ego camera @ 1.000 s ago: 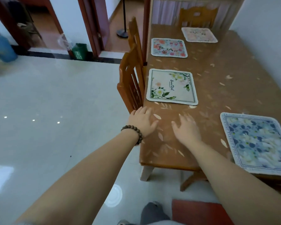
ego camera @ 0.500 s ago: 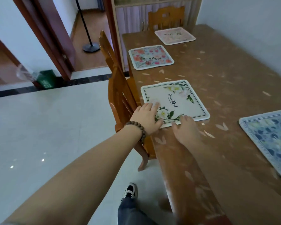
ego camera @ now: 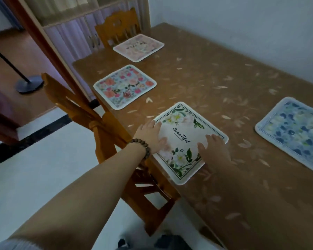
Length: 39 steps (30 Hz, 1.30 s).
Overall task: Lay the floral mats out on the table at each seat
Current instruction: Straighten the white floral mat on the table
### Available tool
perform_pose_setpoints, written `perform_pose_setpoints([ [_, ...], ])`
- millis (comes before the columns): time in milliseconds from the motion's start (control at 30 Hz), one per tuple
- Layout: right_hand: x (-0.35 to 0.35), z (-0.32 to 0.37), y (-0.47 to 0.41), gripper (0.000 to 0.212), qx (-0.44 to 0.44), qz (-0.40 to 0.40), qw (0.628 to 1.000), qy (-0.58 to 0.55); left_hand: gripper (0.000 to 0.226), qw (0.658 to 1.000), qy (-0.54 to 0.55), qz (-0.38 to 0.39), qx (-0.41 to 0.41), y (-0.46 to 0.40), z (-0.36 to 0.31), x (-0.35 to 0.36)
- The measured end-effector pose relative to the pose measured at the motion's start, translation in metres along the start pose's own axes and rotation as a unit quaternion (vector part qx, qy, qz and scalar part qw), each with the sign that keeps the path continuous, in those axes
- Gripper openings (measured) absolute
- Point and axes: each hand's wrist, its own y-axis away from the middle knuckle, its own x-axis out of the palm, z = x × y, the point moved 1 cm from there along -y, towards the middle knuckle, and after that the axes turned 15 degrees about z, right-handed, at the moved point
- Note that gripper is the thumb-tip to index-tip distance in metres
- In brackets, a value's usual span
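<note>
Several floral mats lie flat on the brown table (ego camera: 215, 83). A white mat with green leaves and the word "Beautiful" (ego camera: 183, 136) sits at the near left edge. My left hand (ego camera: 151, 135), with a bead bracelet on the wrist, rests flat on the mat's left side. My right hand (ego camera: 213, 150) lies flat on its right corner. Both hands have their fingers spread and grip nothing. Further along the left edge lies a red-and-pink flowered mat (ego camera: 124, 86), and a pale pink mat (ego camera: 138, 46) is at the far end. A blue flowered mat (ego camera: 294, 130) lies at the right.
A wooden chair (ego camera: 98, 127) is tucked against the table's left edge under my left arm. Another chair (ego camera: 118, 27) stands at the far end, before a curtained cabinet (ego camera: 70, 31). A lamp stand base (ego camera: 28, 85) sits on the floor beyond a doorway. A wall (ego camera: 251, 27) borders the table's right side.
My view has moved forward along the table and turned right. Both hands have slid from the bare table corner onto the white leafy mat.
</note>
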Motion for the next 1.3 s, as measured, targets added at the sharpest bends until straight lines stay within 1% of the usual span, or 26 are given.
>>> perform_pose_setpoints([
  [133,0.006,0.005,-0.001,0.054,0.055,-0.024,0.998,-0.021,0.070,0.998,-0.027,-0.002,0.050,-0.033,0.009,-0.015],
  [267,0.017,0.019,-0.001,0.056,0.124,-0.031,0.989,-0.067,0.069,0.992,-0.047,0.011,0.117,-0.070,0.025,-0.023],
  [433,0.041,0.052,0.011,0.057,0.210,-0.081,0.963,-0.148,0.070,0.976,-0.072,0.055,0.199,-0.104,0.058,-0.027],
  [500,0.053,0.067,0.016,0.058,0.237,-0.083,0.951,-0.178,0.068,0.969,-0.069,0.072,0.228,-0.111,0.071,-0.032],
  [600,0.066,0.084,0.018,0.061,0.266,-0.087,0.941,-0.190,0.071,0.962,-0.071,0.070,0.255,-0.120,0.087,-0.038],
  [767,0.079,0.094,0.021,0.074,0.287,-0.085,0.931,-0.211,0.087,0.953,-0.097,0.117,0.263,-0.128,0.101,-0.033],
  [933,0.094,0.094,0.023,0.109,0.292,-0.032,0.935,-0.199,0.110,0.946,-0.113,0.157,0.259,-0.130,0.105,-0.017],
  [1033,0.105,0.094,0.020,0.123,0.290,0.005,0.933,-0.214,0.116,0.941,-0.135,0.183,0.252,-0.130,0.108,-0.003],
  [1133,0.116,0.094,0.015,0.129,0.273,0.020,0.934,-0.231,0.120,0.932,-0.129,0.219,0.259,-0.128,0.108,0.013],
  [1300,0.121,0.088,0.011,0.124,0.267,-0.013,0.926,-0.265,0.118,0.936,-0.144,0.201,0.249,-0.126,0.104,0.030],
])
